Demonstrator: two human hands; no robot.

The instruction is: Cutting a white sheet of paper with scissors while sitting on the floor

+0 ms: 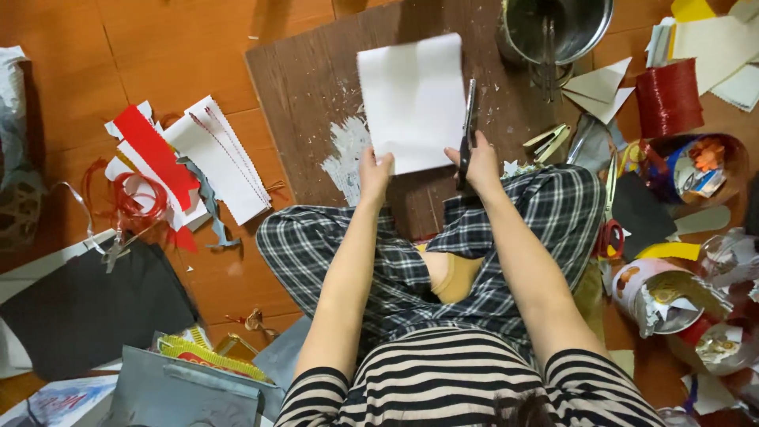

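Note:
A white sheet of paper point(411, 99) is held up over a dark wooden board point(308, 87) on the floor. My left hand point(373, 175) pinches the sheet's lower left corner. My right hand point(478, 162) grips black scissors point(468, 130), whose blades run up along the sheet's right edge. I sit cross-legged in plaid trousers, with my knees just below the board.
A metal pot point(557, 28) stands at the board's far right corner. Red and white paper strips and red ribbon point(158, 170) lie at left, with black card point(79, 312) below them. A red thread spool point(668, 96), tins, red-handled scissors point(609, 237) and scraps crowd the right.

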